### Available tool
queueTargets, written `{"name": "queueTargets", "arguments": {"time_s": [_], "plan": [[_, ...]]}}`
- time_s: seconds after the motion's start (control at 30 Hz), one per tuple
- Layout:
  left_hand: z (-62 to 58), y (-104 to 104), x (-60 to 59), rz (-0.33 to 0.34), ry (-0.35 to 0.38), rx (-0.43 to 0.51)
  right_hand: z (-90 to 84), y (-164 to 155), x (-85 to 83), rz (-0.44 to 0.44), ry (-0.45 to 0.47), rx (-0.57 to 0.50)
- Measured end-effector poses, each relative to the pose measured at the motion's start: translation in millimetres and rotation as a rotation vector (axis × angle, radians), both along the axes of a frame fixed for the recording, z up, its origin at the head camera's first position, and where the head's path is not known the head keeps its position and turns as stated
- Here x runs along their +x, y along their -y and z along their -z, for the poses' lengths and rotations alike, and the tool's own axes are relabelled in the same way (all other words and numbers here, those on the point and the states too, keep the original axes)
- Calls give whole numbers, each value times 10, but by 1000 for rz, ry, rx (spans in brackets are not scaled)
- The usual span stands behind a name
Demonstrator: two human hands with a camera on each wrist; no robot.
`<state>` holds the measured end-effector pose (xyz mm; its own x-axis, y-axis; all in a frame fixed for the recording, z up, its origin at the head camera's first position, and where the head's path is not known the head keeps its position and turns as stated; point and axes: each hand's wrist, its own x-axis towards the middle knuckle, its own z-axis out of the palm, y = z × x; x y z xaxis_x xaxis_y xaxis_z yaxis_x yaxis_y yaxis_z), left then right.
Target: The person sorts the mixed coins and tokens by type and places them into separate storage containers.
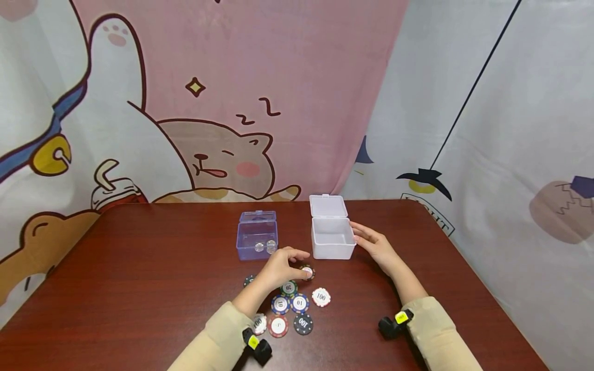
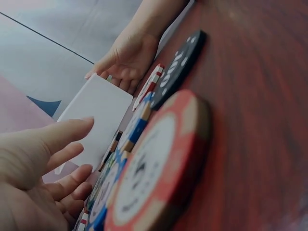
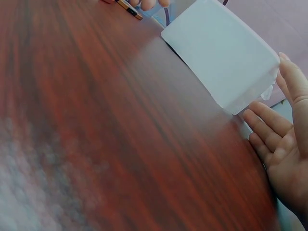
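My left hand [image 1: 282, 268] hovers over the poker chips with its fingers extended and nothing between them. Its thumb overlaps a dark-edged poker chip [image 1: 308, 269] in the head view. In the left wrist view, the thumb and fingers stand apart beside a white box [image 2: 103, 103]. My right hand [image 1: 378, 250] touches the right side of that white plastic box [image 1: 333, 251], whose lid stands up at the back. In the right wrist view, its thumb [image 3: 293, 79] reaches the box's top corner, while the other fingers lie fairly straight near the lower side.
Left of the white box stands a translucent blue box [image 1: 246, 253] with its lid raised and a few clear discs inside. Several chips lie in front, among them a red one [image 1: 278, 326], a black one [image 1: 303, 324] and a white one [image 1: 321, 297]. The table [image 1: 153, 268] is reddish brown.
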<state>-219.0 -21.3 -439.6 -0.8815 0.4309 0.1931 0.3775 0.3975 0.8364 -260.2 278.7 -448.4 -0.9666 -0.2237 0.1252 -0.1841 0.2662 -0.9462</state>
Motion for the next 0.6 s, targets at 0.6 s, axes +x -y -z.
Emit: {"name": "queueTargets", "arguments": {"time_s": [0.6], "plan": [[84, 10, -17, 24, -84, -163, 72, 0, -36, 21, -20, -26]]}}
